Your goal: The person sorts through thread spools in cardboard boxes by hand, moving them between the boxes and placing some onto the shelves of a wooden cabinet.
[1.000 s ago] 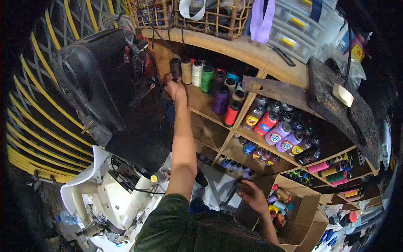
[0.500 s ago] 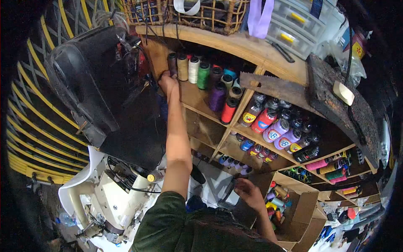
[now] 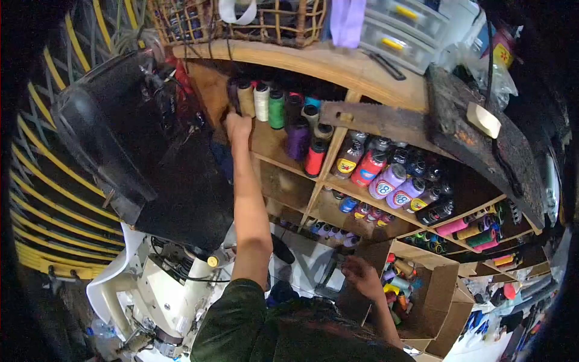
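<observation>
My left hand (image 3: 239, 127) reaches into the upper left shelf compartment. Its fingers close around the lower part of a dark spool of thread (image 3: 233, 90), and the fingertips are partly hidden. Beside that spool stand a tan spool (image 3: 246, 99), a white spool (image 3: 261, 101) and a green spool (image 3: 276, 110). Farther right in the same compartment are a purple spool (image 3: 297, 142) and a red spool (image 3: 315, 158). Low on the right, my right hand (image 3: 362, 276) hangs empty with loosely bent, parted fingers, next to a cardboard box (image 3: 437, 289) holding several mixed spools.
A wooden shelf unit (image 3: 289, 53) carries a wicker basket (image 3: 277, 24) and clear drawers (image 3: 398, 36). Bottles (image 3: 369, 169) fill the middle compartment; a saw blade (image 3: 386, 120) crosses above them. A black padded object (image 3: 102, 145) and a cream machine (image 3: 172, 295) stand to the left.
The view has shifted, so the shelf sits slightly farther left. My left hand stays at the dark spool, and my right hand remains beside the box.
</observation>
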A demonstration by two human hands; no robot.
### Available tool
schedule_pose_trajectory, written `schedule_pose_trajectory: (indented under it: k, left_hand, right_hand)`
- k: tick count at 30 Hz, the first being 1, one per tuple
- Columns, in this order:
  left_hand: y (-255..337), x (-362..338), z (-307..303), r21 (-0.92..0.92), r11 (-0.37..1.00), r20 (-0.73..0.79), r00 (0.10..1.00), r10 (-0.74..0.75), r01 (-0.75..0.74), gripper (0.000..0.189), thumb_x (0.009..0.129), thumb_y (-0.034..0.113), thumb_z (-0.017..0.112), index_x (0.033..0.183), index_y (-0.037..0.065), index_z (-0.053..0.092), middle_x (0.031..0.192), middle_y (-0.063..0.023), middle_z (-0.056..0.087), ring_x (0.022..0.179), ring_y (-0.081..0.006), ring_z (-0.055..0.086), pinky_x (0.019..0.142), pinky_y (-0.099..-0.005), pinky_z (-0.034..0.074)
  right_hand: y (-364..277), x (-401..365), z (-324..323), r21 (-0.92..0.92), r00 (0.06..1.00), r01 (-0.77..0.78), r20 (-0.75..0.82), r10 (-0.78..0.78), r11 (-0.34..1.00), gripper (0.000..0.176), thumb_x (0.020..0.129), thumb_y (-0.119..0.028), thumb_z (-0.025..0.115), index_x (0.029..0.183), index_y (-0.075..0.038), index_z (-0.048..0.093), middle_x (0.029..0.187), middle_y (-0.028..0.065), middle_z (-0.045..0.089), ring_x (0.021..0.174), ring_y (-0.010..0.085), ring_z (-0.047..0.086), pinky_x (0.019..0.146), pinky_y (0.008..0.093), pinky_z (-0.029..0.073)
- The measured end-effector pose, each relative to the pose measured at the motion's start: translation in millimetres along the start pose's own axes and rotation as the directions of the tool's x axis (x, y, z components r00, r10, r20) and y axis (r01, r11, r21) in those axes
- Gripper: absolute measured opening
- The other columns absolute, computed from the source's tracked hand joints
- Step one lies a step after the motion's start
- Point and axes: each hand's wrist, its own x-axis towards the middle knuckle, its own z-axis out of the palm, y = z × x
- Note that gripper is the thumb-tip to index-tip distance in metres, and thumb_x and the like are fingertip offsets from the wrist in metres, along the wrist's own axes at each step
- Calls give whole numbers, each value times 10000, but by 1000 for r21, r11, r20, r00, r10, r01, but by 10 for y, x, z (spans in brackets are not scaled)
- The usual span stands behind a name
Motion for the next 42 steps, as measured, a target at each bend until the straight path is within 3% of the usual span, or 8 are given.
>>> schedule_pose_trajectory:
  k: [11, 14, 20, 23, 26, 33, 36, 42]
  left_hand:
    - [96, -185, -63, -160, 979, -65, 988, -140, 128, 341, 819, 115, 529, 1127, -1, 616, 1061, -185, 648, 981, -277, 611, 833, -348, 441]
    - [-45, -436, 8, -214, 963, -482, 875, 42, -164, 238, 852, 70, 481, 1009, 4, 647, 933, -154, 666, 827, -244, 612, 768, -345, 448]
    - [562, -2347, 12, -646, 756, -90, 993, 69, -111, 153, 811, -31, 435, 701, 1, 536, 689, -70, 564, 634, -152, 531, 576, -293, 413]
    - [620, -3556, 205, -523, 835, 259, 902, 346, -170, 126, 796, -37, 471, 747, 13, 576, 658, -87, 563, 607, -190, 565, 584, -316, 451]
    - [576, -4573, 145, -613, 776, 465, 727, 505, -147, 125, 791, -23, 482, 745, 26, 588, 679, -92, 584, 589, -188, 570, 560, -302, 452]
    - [342, -5502, -364, -462, 883, 703, 573, 422, -84, 131, 801, -8, 465, 733, 4, 577, 663, -77, 570, 605, -151, 554, 588, -265, 441]
    - [293, -5548, -424, -375, 925, 708, 623, 332, -66, 132, 786, -35, 460, 723, 1, 570, 652, -52, 562, 590, -110, 525, 557, -244, 420]
    - [276, -5575, -296, -409, 910, 743, 602, 292, 64, 103, 808, -7, 517, 884, -1, 587, 787, -72, 605, 665, -130, 557, 607, -253, 439]
  right_hand:
    - [396, -209, -177, 102, 985, -111, -124, 123, 989, 328, 845, -133, 643, 1145, -33, 560, 941, 81, 664, 829, 134, 611, 758, 289, 486]
    - [495, -377, -392, 32, 945, -69, -317, 75, 997, 258, 851, -92, 606, 1096, -16, 583, 917, 82, 657, 832, 139, 597, 744, 284, 469]
    - [2090, -806, -1079, 203, 712, -163, -653, 258, 965, 172, 831, -118, 584, 956, -10, 631, 843, 52, 634, 736, 129, 585, 630, 282, 481]
    - [3670, -884, -1018, -399, 762, -620, -511, 397, 676, 273, 802, -252, 602, 965, -38, 649, 915, 96, 668, 800, 166, 626, 637, 315, 497]
    - [4531, -969, -495, -799, 881, -425, -256, 398, 426, 340, 797, -344, 583, 957, -55, 666, 968, 132, 665, 859, 231, 638, 687, 371, 511]
    - [3791, -1042, 6, -512, 704, -664, -186, 685, 544, 351, 779, -245, 604, 1042, -15, 642, 1223, 237, 541, 1044, 357, 596, 786, 461, 533]
    - [4482, -948, 311, -684, 843, -465, -149, 516, 562, 363, 873, -240, 516, 1187, -71, 578, 1324, 158, 480, 1112, 289, 569, 836, 430, 516]
    - [3161, -788, -619, -712, 918, -222, 78, 390, 666, 289, 783, -223, 590, 976, -9, 614, 939, 140, 656, 829, 321, 652, 757, 385, 536]
